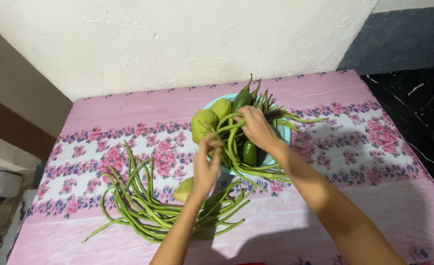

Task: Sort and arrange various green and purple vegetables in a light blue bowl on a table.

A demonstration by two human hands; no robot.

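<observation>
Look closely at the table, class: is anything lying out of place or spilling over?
Yes. One pale green fruit lies on the tablecloth beside the loose long beans, apart from those in the bowl. Beans also trail over the bowl's rim where both hands, left and right, grip them.

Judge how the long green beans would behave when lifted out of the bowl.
The long green beans are probably floppy: they droop in curves over the bowl rim. Likely light, since thin. They may tangle and drag neighbours, as the strands cross where both hands grip them.
</observation>
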